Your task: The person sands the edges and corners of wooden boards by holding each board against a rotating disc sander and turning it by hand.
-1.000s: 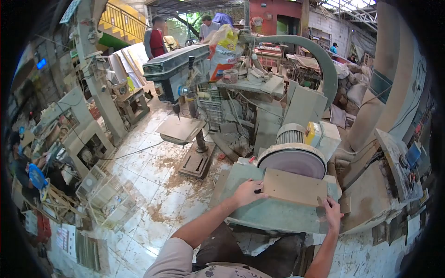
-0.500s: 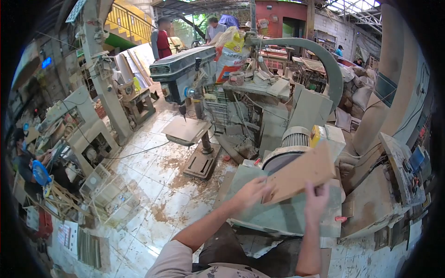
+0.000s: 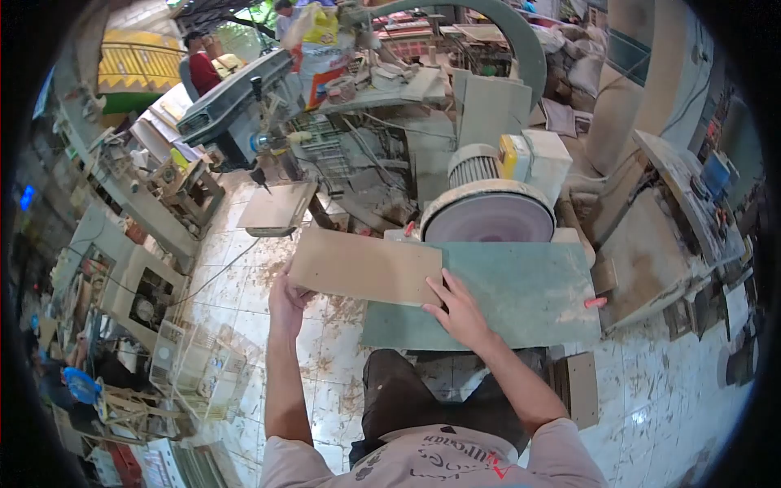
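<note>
A flat brown wooden board (image 3: 366,267) with small holes lies level before me, its right part over the green worktable (image 3: 521,293) of a disc sander (image 3: 488,218). My left hand (image 3: 287,302) is closed round the board's left end, with the fingertips partly hidden beneath it. At the right end my right hand (image 3: 462,311) grips the near corner, fingers on the edge and thumb below. Behind the table stands the sander's round grey-purple disc, a short way from the board's far right corner.
A drill press with a small table (image 3: 278,206) stands ahead to the left. Red clamps (image 3: 595,302) sit at the worktable's edges. More boards (image 3: 582,389) lean below it on the right. Plastic crates (image 3: 199,370) rest on the dusty tiled floor. A person in red (image 3: 203,71) is farther back.
The board has swung from a tilted position in front of the disc to level at the left. Both hands moved left with it, and my view has turned right and down.
</note>
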A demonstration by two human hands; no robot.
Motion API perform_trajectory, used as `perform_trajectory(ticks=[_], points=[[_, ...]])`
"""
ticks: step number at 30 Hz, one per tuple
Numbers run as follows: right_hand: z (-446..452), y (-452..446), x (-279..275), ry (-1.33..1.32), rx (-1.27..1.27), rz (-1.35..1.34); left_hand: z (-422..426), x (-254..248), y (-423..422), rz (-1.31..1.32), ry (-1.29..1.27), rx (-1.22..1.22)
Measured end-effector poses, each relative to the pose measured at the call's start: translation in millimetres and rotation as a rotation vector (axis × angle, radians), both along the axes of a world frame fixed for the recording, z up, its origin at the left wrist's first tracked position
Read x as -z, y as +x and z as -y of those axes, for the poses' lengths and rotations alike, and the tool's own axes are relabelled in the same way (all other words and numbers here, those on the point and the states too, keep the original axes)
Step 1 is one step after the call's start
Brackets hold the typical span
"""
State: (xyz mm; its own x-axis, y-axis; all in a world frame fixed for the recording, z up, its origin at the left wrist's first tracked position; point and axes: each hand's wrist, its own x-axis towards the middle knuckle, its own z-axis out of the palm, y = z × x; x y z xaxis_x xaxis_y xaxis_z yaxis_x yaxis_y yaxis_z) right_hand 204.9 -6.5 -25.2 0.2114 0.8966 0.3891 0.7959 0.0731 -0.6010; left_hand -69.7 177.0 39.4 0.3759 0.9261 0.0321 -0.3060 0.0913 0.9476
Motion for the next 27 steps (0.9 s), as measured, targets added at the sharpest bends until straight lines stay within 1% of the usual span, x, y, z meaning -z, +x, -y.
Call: perform_trajectory(ticks=[1,3,4,5,7,8,9,11,17,23,27], points=[[4,3,1,-0.008,0.012,-0.008,-3,16,-4,-0.008,-0.008,0.012],[7,10,1,-0.017,0.045,0.034,-14,50,-9,-0.151,-0.074,0.048],[8,13,0,-0.019,0.055,0.033,-19,62,-9,-0.066,-0.116,0.114],[9,15,-1,-0.021,0.076,0.041,-23,75,-9,-0.068,-0.118,0.124],[11,22,-1,-0.031,0.106,0.049,-6,68,7,-0.209,-0.068,0.161],[10,26,2,-0.039,0.132,0.083,-1,56,13,-0.308,-0.014,0.25],[9,29,5,-0.045,0.157,0.118,-3,58,14,-0.306,-0.015,0.257],[9,32,8,-0.053,0.175,0.144,-9,61,15,-0.377,0.161,0.323],[8,30,2,-0.075,0.208,0.166,-21,63,17,-0.468,0.191,0.268],[6,31,3,-0.069,0.216,0.182,-19,63,18,-0.402,0.2,0.243],[4,33,5,-0.072,0.213,0.179,-19,60,19,-0.413,0.199,0.243]])
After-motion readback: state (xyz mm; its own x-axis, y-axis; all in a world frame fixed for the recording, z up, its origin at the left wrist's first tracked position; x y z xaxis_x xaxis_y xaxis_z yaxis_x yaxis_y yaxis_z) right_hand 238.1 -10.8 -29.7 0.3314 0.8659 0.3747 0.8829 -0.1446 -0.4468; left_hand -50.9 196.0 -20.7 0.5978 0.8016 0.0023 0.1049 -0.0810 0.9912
